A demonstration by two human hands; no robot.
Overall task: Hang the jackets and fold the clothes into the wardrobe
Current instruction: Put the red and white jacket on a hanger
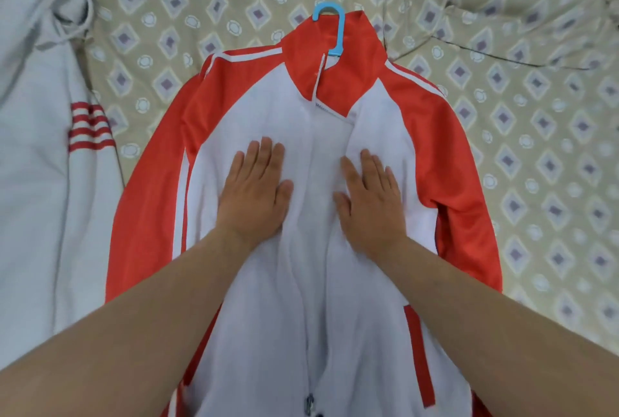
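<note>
The jacket (pixel 311 165) lies on the bed (pixel 536 115), its blue hanger (pixel 335 28) showing at twelve o'clock — seemingly hangered, not yet hung. The left hand (pixel 254 188) and right hand (pixel 371 195) press flat on its chest, fingers straight; a pale garment (pixel 43 165) at nine o'clock waits.

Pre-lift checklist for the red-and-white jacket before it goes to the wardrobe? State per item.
1. Hanger in: the blue hanger hook sticks out of the red-and-white jacket collar. ok
2. Hanger arms seated in the shoulders: hidden under fabric. cannot tell
3. Front closed: zipper pull sits low near the hem, collar gapes. not ok
4. Hands free: left hand and right hand lie flat on the chest, holding nothing. ok
5. Sleeve clear of the striped hoodie: edges very close. cannot tell
</note>
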